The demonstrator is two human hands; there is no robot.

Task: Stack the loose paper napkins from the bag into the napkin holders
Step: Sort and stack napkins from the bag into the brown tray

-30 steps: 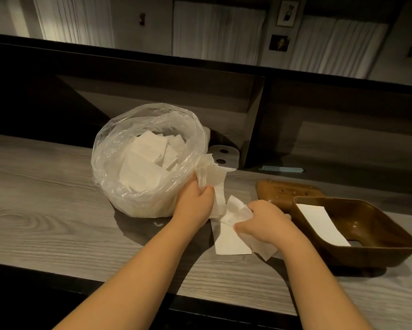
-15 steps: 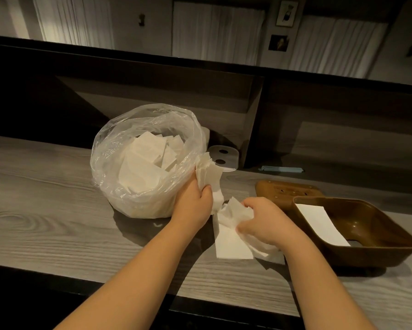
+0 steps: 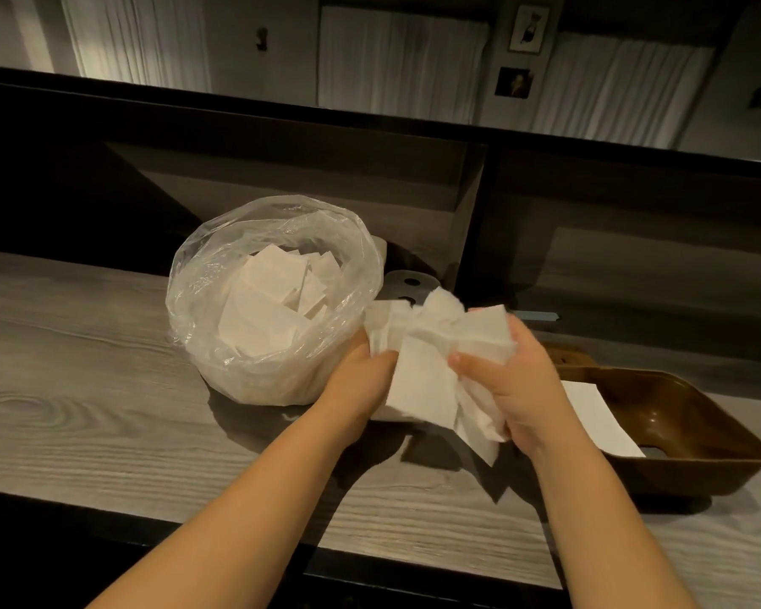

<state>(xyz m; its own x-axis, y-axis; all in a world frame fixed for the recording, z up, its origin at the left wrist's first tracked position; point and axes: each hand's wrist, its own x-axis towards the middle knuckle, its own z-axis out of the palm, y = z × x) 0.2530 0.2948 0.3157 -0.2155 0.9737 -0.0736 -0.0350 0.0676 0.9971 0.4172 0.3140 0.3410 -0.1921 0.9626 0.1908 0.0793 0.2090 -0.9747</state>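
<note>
A clear plastic bag (image 3: 202,301) full of white paper napkins stands on the grey wooden counter. Just right of it, both hands hold one loose bunch of napkins (image 3: 431,358) above the counter. My left hand (image 3: 361,380) grips the bunch's left side, my right hand (image 3: 506,380) its right side. A brown napkin holder (image 3: 695,437) lies open at the right with a single white napkin (image 3: 598,415) in it. Its brown lid (image 3: 567,356) rests just behind it, partly hidden by my right hand.
A grey piece with two dark holes (image 3: 409,287) sits behind the bag against a dark divider. Dark shelving runs along the back of the counter (image 3: 84,410). A pale blue strip (image 3: 541,316) lies on the lower shelf.
My right hand lifted the napkins off the counter and brought them up against those in my left hand. Both hands now hold one joined bunch.
</note>
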